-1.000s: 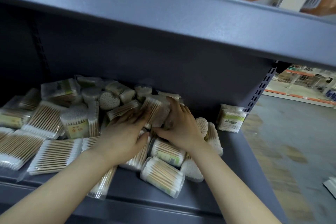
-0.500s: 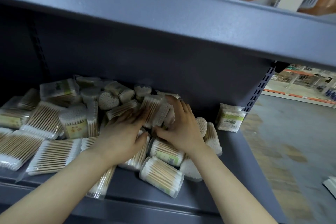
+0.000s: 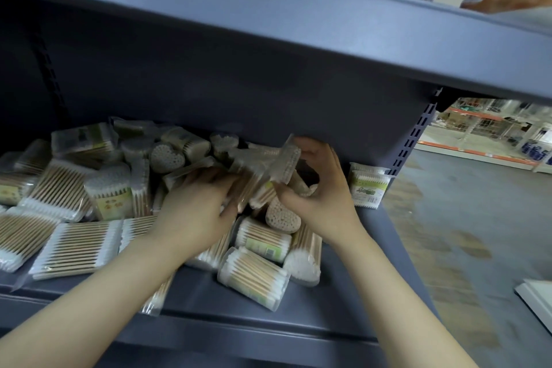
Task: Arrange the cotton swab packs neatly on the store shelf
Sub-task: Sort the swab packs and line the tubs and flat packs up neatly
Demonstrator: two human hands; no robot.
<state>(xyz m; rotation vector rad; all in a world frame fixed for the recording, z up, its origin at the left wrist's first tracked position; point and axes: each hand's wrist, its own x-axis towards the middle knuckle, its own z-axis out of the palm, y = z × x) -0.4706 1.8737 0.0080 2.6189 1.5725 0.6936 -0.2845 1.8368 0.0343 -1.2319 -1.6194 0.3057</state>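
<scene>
Head view: both hands are deep in the jumble of cotton swab packs (image 3: 98,188) heaped on the grey store shelf (image 3: 239,311). The right hand (image 3: 321,194) is up at the far middle of the pile, fingers (image 3: 312,148) curled over the top of a clear swab box (image 3: 282,164) and thumb tucked under it. That box stands tilted, long axis running near-to-far and leaning left, right against the shelf's back wall. The left hand (image 3: 195,212) lies just to its left, palm down, fingers spread flat and blurred across loose packs; whether it has actually closed on one is impossible to tell. The lifted box sits directly under the right fingers, so that hand is nearest for the next placing. One green-labelled pack (image 3: 369,185) already stands apart at the far right by the slotted upright (image 3: 413,143). Flat bags sprawl on the left, round tubs near the front edge. Plenty left to sort, by the look of it.
</scene>
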